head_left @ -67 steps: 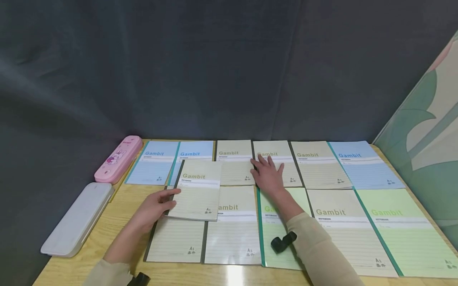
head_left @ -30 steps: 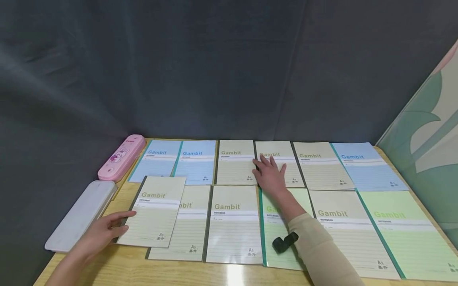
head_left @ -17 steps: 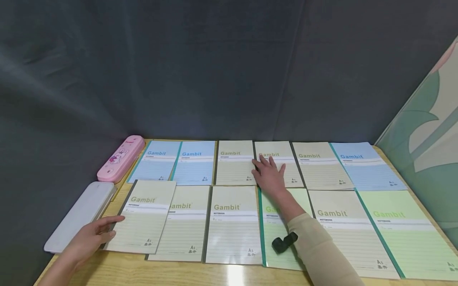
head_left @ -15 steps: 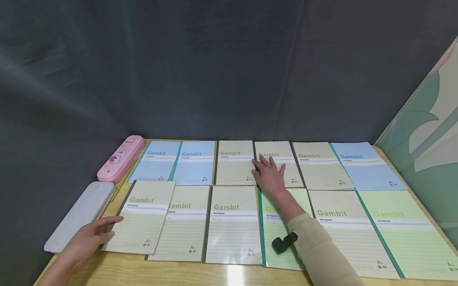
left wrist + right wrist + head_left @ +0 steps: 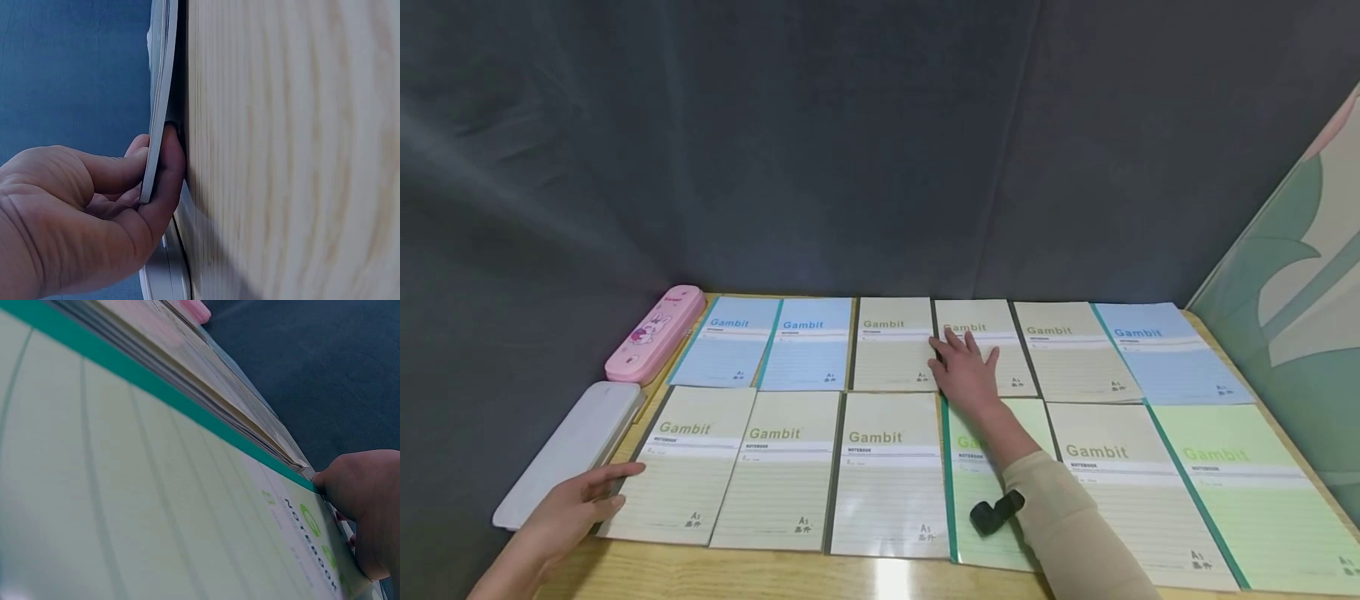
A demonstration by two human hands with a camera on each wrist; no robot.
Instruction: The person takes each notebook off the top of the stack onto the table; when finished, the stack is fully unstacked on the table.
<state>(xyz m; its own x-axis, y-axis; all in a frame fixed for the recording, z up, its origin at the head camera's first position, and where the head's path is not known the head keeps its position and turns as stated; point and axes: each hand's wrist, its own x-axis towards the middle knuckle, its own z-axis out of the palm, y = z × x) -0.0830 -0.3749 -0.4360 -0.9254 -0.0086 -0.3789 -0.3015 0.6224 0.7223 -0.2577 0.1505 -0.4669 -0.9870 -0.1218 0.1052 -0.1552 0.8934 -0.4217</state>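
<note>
In the head view, my left hand (image 5: 561, 510) pinches the left edge of a beige notebook (image 5: 681, 467) with a dark spine, at the left end of the front row. The left wrist view shows this notebook (image 5: 160, 94) between thumb and fingers, its held edge slightly above the wood. My right hand (image 5: 966, 373) rests with spread fingers on a beige notebook (image 5: 1011, 367) in the back row. Its forearm crosses a green notebook (image 5: 985, 533), which fills much of the right wrist view. There my right hand (image 5: 369, 506) shows only partly at the right edge.
Other beige notebooks (image 5: 887, 492), blue notebooks (image 5: 808, 358) and a light green notebook (image 5: 1262, 500) lie in two rows. A pink case (image 5: 655, 333) and a white case (image 5: 568, 458) sit along the left. A dark curtain (image 5: 850, 150) hangs behind the wooden table (image 5: 737, 575).
My left hand has carried the beige notebook left and toward me, from over the other notebooks to the left end of the front row. My right hand has stayed in place.
</note>
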